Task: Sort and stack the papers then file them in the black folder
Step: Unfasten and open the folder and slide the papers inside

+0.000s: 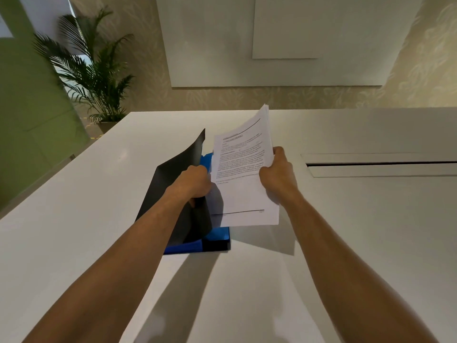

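Observation:
A black folder (173, 179) lies on the white table (99, 194), its front cover lifted and tilted up to the left. My left hand (196, 181) grips that cover at its right edge. Blue inner parts (183, 247) of the folder show beneath it and behind the hand. A stack of printed white papers (243, 169) hangs tilted above the folder's right half, held at its right edge by my right hand (278, 173). The stack's lower left part hides most of the folder's inside.
A long cable slot (380, 164) with a raised flap is set into the table at the right. A potted palm (96, 70) stands on the floor beyond the table's far left corner. A white wall panel (272, 45) faces me.

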Tool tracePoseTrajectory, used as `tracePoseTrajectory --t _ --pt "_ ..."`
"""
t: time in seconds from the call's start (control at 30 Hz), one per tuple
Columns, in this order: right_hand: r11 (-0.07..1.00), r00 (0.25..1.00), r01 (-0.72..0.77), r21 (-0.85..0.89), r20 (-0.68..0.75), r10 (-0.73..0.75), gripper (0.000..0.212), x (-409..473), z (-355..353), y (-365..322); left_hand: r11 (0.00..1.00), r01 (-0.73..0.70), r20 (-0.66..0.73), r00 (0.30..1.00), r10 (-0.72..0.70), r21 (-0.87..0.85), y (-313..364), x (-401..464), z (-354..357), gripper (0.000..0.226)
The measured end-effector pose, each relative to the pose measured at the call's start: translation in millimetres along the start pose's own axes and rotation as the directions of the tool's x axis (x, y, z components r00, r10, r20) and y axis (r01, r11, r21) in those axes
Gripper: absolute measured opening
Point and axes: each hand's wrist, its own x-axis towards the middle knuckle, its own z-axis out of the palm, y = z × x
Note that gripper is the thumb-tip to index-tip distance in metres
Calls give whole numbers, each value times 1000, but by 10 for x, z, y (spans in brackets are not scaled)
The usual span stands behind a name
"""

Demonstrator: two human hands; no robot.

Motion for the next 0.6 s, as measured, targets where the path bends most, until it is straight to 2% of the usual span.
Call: tracePoseTrajectory --t 0.17,0.3,0.5,0.6 --pt "998 994 -17 -58 106 23 32 -57 168 -15 999 -36 -15 999 36 -2 187 -4 -20 28" --pt "996 988 -68 -61 135 76 31 -39 140 -15 999 -22 -64 998 20 -30 251 -9 -10 30" --pt "985 970 -15 -173 238 56 21 50 -99 -71 999 -33 -71 997 34 11 305 -18 -17 32" --pt "982 956 -36 -184 279 87 32 104 32 -46 998 -49 -45 998 50 35 440 -37 10 29"
